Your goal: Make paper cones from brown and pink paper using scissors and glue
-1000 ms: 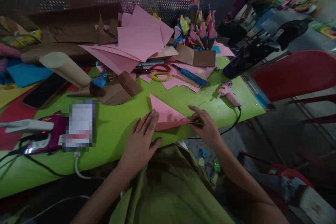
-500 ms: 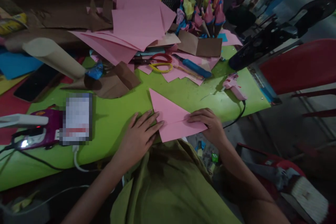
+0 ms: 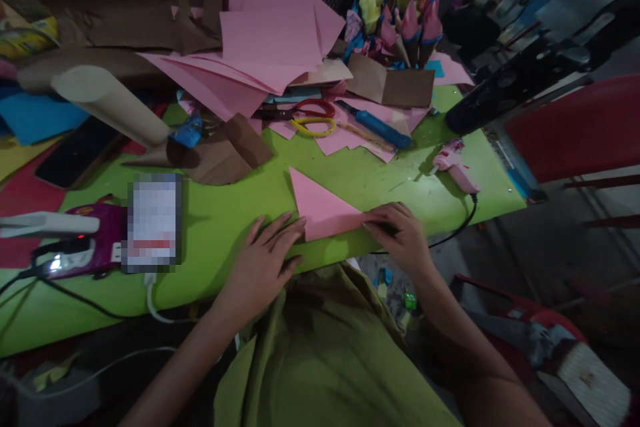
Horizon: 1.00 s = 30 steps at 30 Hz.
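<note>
Pink paper triangle (image 3: 323, 210) lies pinned by open left hand (image 3: 265, 263) and open right hand (image 3: 400, 235)

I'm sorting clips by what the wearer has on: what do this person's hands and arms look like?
The left hand and right hand are bare: no gloves, and no ring, watch or bracelet shows in the dim light. Both arms are uncovered, no sleeves in view. An olive-green garment covers the body between them.

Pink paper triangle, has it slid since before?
No. The pink paper triangle keeps its place against the yellow scissors; only its near flap, open half a second ago, is folded in again.
</note>
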Available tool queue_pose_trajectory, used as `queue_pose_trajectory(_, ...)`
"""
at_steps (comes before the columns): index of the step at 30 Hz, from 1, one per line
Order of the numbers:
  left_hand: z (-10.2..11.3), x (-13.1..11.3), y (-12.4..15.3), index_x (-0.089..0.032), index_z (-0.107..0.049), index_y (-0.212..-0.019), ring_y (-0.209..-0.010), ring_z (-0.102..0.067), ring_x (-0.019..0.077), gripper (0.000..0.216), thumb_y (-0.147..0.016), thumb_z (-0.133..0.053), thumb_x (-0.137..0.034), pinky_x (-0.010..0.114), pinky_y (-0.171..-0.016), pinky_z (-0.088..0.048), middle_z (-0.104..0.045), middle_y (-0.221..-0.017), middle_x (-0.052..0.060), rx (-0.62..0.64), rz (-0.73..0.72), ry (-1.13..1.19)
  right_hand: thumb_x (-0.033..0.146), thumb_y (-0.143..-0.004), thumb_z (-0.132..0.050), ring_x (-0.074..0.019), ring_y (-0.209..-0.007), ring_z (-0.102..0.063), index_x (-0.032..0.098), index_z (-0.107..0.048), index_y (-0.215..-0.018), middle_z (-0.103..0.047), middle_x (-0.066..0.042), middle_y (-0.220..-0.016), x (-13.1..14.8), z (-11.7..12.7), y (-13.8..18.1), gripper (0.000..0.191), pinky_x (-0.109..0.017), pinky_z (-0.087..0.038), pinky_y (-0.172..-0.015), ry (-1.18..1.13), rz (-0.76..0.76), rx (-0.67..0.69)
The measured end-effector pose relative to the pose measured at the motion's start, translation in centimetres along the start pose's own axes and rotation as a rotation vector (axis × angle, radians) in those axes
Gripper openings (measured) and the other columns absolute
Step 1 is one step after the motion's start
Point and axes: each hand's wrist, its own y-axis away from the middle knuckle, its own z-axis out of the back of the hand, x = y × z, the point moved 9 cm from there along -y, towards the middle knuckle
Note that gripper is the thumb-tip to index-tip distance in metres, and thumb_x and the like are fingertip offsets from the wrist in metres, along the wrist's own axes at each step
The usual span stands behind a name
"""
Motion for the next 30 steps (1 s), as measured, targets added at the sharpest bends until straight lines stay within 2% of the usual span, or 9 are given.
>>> queue_pose_trajectory(2, 0.1, -0.2, 0.1, -0.019, -0.045, -0.148, -0.143, -0.045, 0.0256, 0.049, -0.101, -0.046, -0.034, 0.052, -0.119, -0.031, -0.056, -0.149, 0.010, -0.013, 0.001, -0.006, 0.039, -0.090, -0.064, -0.0247, -0.081, -0.065, 0.023, -0.068, -0.094, -0.071, -0.006, -0.086, -0.5, 0.0, 0.0, 0.017, -0.038, -0.050, -0.074, 0.041, -0.049, -0.039)
queue_pose_trajectory(5, 0.0, -0.7, 0.1, -0.028, -0.036, -0.154, -0.144, -0.044, 0.0263, 0.054, -0.101, -0.045, -0.036, 0.055, -0.119, -0.030, -0.056, -0.149, 0.006, -0.014, -0.023, -0.041, 0.040, -0.086, -0.067, -0.0265, -0.086, -0.064, 0.022, -0.065, -0.105, -0.071, -0.008, -0.094, -0.9, -0.2, 0.1, 0.026, -0.040, -0.050, -0.075, 0.073, -0.083, -0.047)
queue_pose_trajectory(8, 0.0, -1.1, 0.0, -0.033, -0.039, -0.153, -0.141, -0.047, 0.0287, 0.052, -0.101, -0.045, -0.035, 0.057, -0.117, -0.032, -0.059, -0.146, 0.006, -0.026, -0.031, -0.101, 0.035, -0.086, -0.067, -0.0254, -0.083, -0.063, 0.022, -0.061, -0.119, -0.069, -0.007, -0.095, -1.0, -0.5, 0.1, 0.036, -0.040, -0.050, -0.076, 0.078, -0.089, -0.037)
queue_pose_trajectory(11, -0.2, -1.2, -0.1, -0.030, -0.045, -0.150, -0.140, -0.048, 0.0312, 0.049, -0.100, -0.047, -0.032, 0.059, -0.115, -0.035, -0.059, -0.146, 0.007, -0.018, -0.015, -0.149, 0.031, -0.088, -0.065, -0.0238, -0.080, -0.061, 0.023, -0.052, -0.136, -0.065, -0.005, -0.093, -1.0, -0.6, 0.1, 0.051, -0.041, -0.051, -0.075, 0.066, -0.089, -0.034)
queue_pose_trajectory(14, -0.3, -1.3, -0.2, -0.028, -0.051, -0.146, -0.139, -0.048, 0.0336, 0.048, -0.099, -0.051, -0.032, 0.062, -0.114, -0.036, -0.059, -0.145, 0.010, -0.004, -0.007, -0.164, 0.030, -0.090, -0.063, -0.0237, -0.086, -0.061, 0.025, -0.043, -0.146, -0.062, -0.011, -0.115, -0.4, -0.1, 0.4, 0.060, -0.042, -0.053, -0.080, 0.087, -0.057, -0.088)
queue_pose_trajectory(18, -0.2, -1.5, -0.2, -0.027, -0.053, -0.145, -0.140, -0.047, 0.0346, 0.049, -0.095, -0.057, -0.032, 0.062, -0.115, -0.037, -0.054, -0.149, 0.013, -0.020, 0.021, -0.173, 0.025, -0.094, -0.059, -0.0288, -0.115, -0.058, 0.031, -0.047, -0.146, -0.060, -0.012, -0.135, 2.9, 0.0, 1.5, 0.053, -0.046, -0.046, -0.096, 0.260, 0.138, -0.152)
queue_pose_trajectory(22, 0.0, -1.8, -0.1, -0.022, -0.054, -0.145, -0.146, -0.039, 0.0333, 0.049, -0.097, -0.053, -0.032, 0.057, -0.120, -0.032, -0.045, -0.157, 0.013, -0.068, 0.019, -0.193, 0.025, -0.097, -0.056, -0.0244, -0.117, -0.061, 0.033, -0.053, -0.142, -0.069, -0.005, -0.130, 5.6, -2.9, 3.2, 0.045, -0.042, -0.043, -0.098, 0.279, 0.327, 0.080)
queue_pose_trajectory(25, -0.6, -1.9, 0.0, -0.020, -0.045, -0.151, -0.147, -0.039, 0.0309, 0.052, -0.101, -0.044, -0.034, 0.060, -0.120, -0.028, -0.043, -0.159, 0.010, -0.031, -0.029, -0.191, 0.027, -0.098, -0.054, -0.0232, -0.117, -0.063, 0.030, -0.060, -0.136, -0.072, -0.004, -0.128, 4.5, -2.9, 3.7, 0.038, -0.041, -0.043, -0.098, 0.287, 0.272, 0.118)
queue_pose_trajectory(30, -1.1, -1.2, -0.1, -0.024, -0.039, -0.154, -0.144, -0.044, 0.0303, 0.053, -0.102, -0.039, -0.033, 0.065, -0.118, -0.029, -0.043, -0.158, 0.007, 0.019, -0.034, -0.202, 0.025, -0.097, -0.055, -0.0262, -0.110, -0.065, 0.025, -0.066, -0.127, -0.075, -0.007, -0.120, 0.9, 1.2, 3.3, 0.032, -0.043, -0.046, -0.094, 0.360, 0.121, -0.087)
